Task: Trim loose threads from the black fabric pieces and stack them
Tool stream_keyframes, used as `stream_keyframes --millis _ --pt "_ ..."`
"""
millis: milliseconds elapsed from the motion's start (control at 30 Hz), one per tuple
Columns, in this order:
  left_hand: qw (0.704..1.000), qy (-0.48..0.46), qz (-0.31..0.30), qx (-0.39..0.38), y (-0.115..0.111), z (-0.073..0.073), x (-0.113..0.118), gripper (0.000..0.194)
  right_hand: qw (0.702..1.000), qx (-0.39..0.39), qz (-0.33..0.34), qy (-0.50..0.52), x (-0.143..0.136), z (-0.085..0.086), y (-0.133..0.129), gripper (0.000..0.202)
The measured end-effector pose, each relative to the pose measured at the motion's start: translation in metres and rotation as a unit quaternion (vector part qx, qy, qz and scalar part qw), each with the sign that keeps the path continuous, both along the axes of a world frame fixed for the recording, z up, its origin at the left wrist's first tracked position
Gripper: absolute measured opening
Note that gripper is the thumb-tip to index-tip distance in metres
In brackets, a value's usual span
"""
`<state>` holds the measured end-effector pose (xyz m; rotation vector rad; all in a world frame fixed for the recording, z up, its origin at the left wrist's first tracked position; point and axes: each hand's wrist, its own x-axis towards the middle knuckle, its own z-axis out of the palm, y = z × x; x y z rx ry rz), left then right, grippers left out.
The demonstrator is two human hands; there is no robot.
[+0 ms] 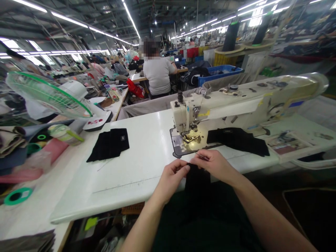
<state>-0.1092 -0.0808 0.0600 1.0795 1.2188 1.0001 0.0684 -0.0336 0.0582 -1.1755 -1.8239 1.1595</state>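
A black fabric piece (197,178) hangs over the table's front edge, its top edge pinched by my left hand (173,175). Close beside it, my right hand (210,162) is closed, with a thin dark tool (202,157) between thumb and fingers. Both hands are just in front of the sewing machine (187,117) and its metal needle plate (181,141). More black pieces (236,140) lie right of the needle area. Another black stack with a small label (110,143) rests on the left part of the white table (147,150).
At the left stand a green-rimmed fan (52,94) and a lidded container (65,133), near green tape rolls (18,196). A tray of small parts (287,141) sits at the right. Beyond the machine are a blue basket (220,73) and a seated person in a grey shirt (159,75).
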Motion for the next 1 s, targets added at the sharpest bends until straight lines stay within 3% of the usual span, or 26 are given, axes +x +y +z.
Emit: stream_keyframes --millis 133,200,433,1000 --pt "0.998 -0.027 0.034 -0.054 -0.001 -0.002 0.002 0.02 0.977 0.083 -0.174 -0.089 0.0 -0.005 0.001 0.033" --pt "0.995 -0.051 0.055 -0.068 0.0 -0.003 0.002 0.022 0.961 0.126 -0.222 -0.106 -0.001 -0.007 -0.002 0.035" --pt "0.991 -0.079 0.088 -0.059 0.003 -0.007 -0.002 0.026 0.974 0.177 -0.099 -0.103 -0.014 -0.006 -0.032 0.031" --pt "0.993 -0.056 0.098 -0.039 0.003 -0.007 -0.002 0.023 0.966 0.198 -0.098 -0.137 -0.021 -0.009 -0.038 0.025"
